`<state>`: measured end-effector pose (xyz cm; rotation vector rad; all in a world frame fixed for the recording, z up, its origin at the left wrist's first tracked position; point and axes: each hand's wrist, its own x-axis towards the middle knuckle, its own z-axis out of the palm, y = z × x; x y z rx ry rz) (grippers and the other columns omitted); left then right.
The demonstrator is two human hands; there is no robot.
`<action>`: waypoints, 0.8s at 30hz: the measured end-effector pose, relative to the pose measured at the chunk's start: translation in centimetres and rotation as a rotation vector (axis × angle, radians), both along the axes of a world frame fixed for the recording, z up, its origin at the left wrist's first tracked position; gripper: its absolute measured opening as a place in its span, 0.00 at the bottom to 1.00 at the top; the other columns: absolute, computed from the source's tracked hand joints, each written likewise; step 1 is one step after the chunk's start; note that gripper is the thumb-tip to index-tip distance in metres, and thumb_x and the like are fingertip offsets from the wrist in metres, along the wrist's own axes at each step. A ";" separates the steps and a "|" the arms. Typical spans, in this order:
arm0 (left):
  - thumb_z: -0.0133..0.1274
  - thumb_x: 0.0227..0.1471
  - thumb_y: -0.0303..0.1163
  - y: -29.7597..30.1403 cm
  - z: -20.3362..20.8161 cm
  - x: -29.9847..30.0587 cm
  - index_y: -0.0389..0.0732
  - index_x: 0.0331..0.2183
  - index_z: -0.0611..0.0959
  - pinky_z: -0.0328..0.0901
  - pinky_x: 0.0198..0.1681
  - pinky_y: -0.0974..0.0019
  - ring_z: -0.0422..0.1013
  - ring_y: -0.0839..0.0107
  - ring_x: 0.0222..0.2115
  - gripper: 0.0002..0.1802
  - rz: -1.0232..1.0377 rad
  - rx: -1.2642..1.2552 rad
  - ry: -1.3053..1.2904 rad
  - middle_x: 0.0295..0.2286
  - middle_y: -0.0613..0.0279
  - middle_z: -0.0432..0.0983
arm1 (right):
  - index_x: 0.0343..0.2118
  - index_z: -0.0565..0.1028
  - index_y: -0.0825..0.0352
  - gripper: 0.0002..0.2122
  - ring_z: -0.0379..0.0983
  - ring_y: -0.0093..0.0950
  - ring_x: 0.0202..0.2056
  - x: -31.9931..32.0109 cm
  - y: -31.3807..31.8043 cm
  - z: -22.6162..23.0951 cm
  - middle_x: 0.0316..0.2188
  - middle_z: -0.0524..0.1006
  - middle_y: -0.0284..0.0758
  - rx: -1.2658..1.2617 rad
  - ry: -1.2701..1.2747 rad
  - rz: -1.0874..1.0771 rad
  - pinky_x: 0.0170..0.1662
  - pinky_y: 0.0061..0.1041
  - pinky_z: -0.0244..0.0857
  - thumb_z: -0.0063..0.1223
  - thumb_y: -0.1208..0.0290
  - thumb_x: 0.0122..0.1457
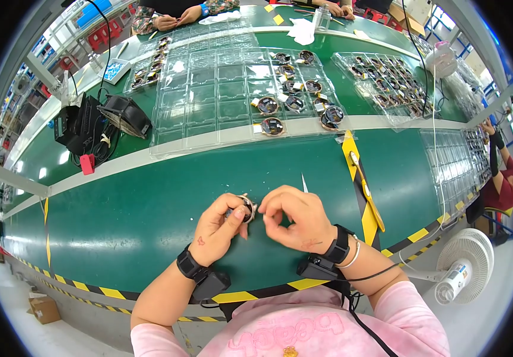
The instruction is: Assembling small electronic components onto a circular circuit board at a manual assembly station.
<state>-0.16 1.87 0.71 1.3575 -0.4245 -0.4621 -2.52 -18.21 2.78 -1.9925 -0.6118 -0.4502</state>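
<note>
My left hand [216, 231] is closed around a small round watch-like part [247, 204] with a metallic rim and a dark inside; fingers and thumb cover much of it. Just to the right, my right hand [301, 221] has thumb and forefinger pinched close to the part's edge. Whatever sits in that pinch, if anything, is too small to make out. A thin pointed silver tool [304, 182] sticks out beyond the right hand; whether it is held or lies on the green bench [126, 220] cannot be told.
Clear plastic trays [194, 110] stand beyond the bench, some pockets holding round assemblies [272, 126]. A yellow tool [370, 199] lies along striped tape at right. Black devices [78, 128] and a small black fan [124, 114] are at left. Co-workers' hands [176, 19] show across the table.
</note>
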 end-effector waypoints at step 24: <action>0.51 0.54 0.22 -0.3 -0.5 0.5 0.37 0.36 0.76 0.63 0.24 0.75 0.69 0.78 0.20 0.06 -0.027 0.341 -0.565 0.30 0.61 0.72 | 0.34 0.78 0.65 0.07 0.73 0.22 0.23 0.2 -1.4 -0.1 0.28 0.77 0.33 -0.092 0.246 0.079 0.24 0.18 0.66 0.61 0.77 0.50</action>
